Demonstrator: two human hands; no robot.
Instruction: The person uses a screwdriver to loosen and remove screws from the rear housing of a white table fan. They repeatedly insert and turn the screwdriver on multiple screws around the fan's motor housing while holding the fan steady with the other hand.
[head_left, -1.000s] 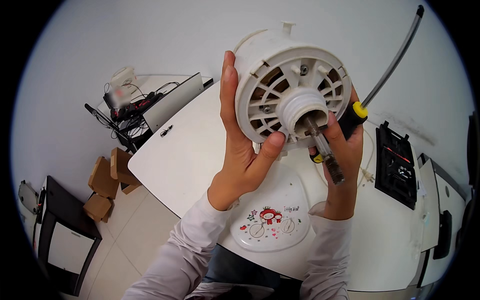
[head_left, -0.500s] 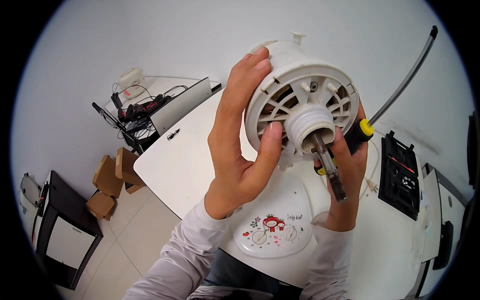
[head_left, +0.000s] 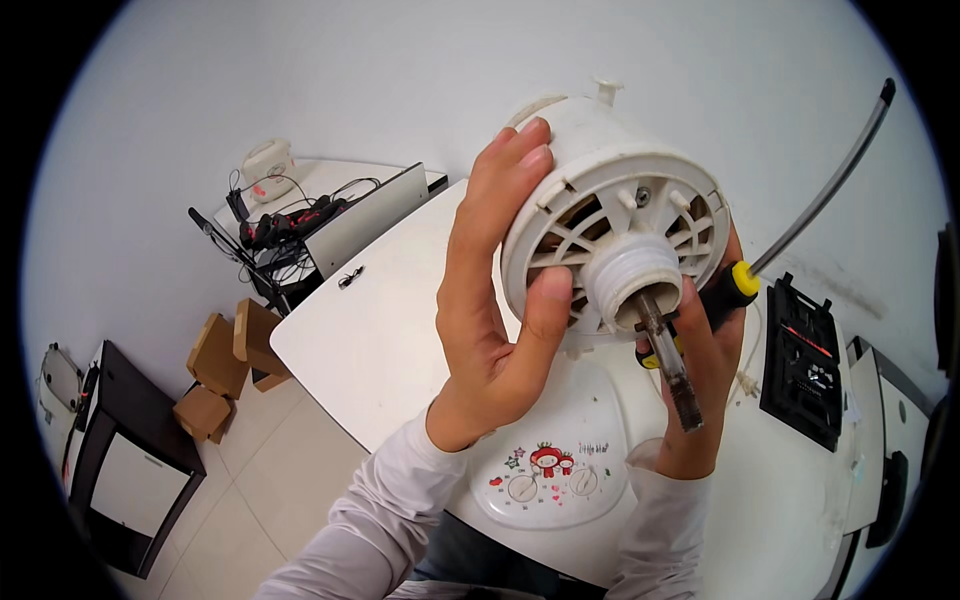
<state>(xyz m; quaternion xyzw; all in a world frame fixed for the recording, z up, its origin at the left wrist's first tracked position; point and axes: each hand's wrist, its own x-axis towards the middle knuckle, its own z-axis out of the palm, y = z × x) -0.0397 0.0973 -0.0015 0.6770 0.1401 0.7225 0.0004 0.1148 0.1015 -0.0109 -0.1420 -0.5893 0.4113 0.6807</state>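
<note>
A person here holds a white motor [head_left: 615, 225] above a white table [head_left: 380, 370]. Their left hand [head_left: 490, 310] spreads wide, gripping its side; the right hand [head_left: 705, 370] curls round a screwdriver [head_left: 740, 285], some fingers hidden behind the motor.

In my feed, the left forearm [head_left: 370, 515] slants up and rightward from the lower edge, while the right forearm [head_left: 660, 535] rises nearly straight. I have the left hand [head_left: 488, 345] raised in a wide, curved grasp, its fingers [head_left: 480, 210] angled upward and the thumb [head_left: 547, 310] spread well apart from them. My right hand [head_left: 710, 355] grips too, thumb [head_left: 694, 322] up, other fingers mostly hidden.
</note>
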